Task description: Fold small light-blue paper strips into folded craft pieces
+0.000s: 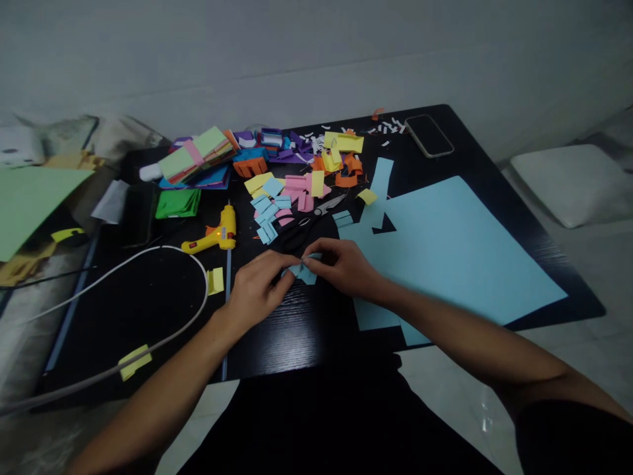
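Between my two hands, low over the black table, is a small piece of light blue paper (308, 275). The thumb and fingers of my left hand (260, 284) pinch its left side. My right hand (343, 265) pinches it from the right; the fingertips partly cover the paper, so its exact folds are hidden. Just beyond my hands lies a pair of scissors (329, 206) with dark handles. Folded light blue pieces (266, 210) sit in a small heap behind them. Under my right forearm rests a large light blue sheet (445, 244) with cut edges.
A yellow glue gun (225, 227) stands at the left, its white cable (198, 260) looping across the table (291, 336). Pink folded pieces (299, 188), a stack of coloured paper (200, 155) and a green bundle (178, 203) lie farther back. A phone (429, 136) rests at the back right.
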Demonstrator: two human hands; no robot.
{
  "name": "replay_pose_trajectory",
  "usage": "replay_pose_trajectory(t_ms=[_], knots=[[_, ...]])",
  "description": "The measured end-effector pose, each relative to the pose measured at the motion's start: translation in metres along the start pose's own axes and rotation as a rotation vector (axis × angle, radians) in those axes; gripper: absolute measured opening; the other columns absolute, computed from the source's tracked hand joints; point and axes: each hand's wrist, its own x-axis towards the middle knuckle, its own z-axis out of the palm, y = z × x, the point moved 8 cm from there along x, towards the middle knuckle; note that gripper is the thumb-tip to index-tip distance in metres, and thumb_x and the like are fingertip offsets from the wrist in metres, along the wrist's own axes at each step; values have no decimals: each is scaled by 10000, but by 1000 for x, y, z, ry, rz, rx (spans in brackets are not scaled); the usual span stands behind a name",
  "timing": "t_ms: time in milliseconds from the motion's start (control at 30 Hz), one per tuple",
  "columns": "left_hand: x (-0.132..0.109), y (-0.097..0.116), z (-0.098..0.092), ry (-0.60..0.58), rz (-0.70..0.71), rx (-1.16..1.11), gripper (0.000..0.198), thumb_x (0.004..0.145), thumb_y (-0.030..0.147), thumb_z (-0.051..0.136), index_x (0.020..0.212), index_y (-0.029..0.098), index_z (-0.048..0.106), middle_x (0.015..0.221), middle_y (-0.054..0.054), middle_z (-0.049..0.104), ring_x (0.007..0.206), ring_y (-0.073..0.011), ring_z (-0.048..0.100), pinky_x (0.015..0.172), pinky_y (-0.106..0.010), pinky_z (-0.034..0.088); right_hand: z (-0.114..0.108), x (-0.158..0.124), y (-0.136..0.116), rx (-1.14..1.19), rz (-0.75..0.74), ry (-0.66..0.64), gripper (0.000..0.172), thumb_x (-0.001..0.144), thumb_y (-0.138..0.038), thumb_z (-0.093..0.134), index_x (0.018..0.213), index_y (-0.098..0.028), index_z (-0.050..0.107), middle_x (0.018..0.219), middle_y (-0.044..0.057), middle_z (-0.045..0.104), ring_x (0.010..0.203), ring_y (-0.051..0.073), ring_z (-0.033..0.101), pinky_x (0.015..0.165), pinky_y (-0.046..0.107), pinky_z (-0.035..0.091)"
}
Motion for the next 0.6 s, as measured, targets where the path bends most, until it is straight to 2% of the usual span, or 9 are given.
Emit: replay_pose_trajectory(t_ms=[167,333,600], knots=[[2,-2,3,-18,-13,-20,179,957,82,590,1086,178,669,964,-58,745,896,-183,712,845,-321,585,2,0,2,28,-8,16,119,894,-247,719,943,-161,786,802,6,746,719,132,641,695,258,469],[3,-5,5,-33,-56,-42,131,964,102,601,1058,153,677,941,-62,719,865,-173,693,800,-295,558,7,0,10,143,64,-27,176,899,-302,732,983,-165,804,843,33,779,706,149,686,683,276,522],[3,-9,5,-29,-99,-36,65,988,149,609,1017,164,665,900,-43,702,812,-156,670,752,-273,534,11,3,12,326,94,-115,219,851,-264,743,1032,-179,832,904,44,814,784,165,731,756,309,583]])
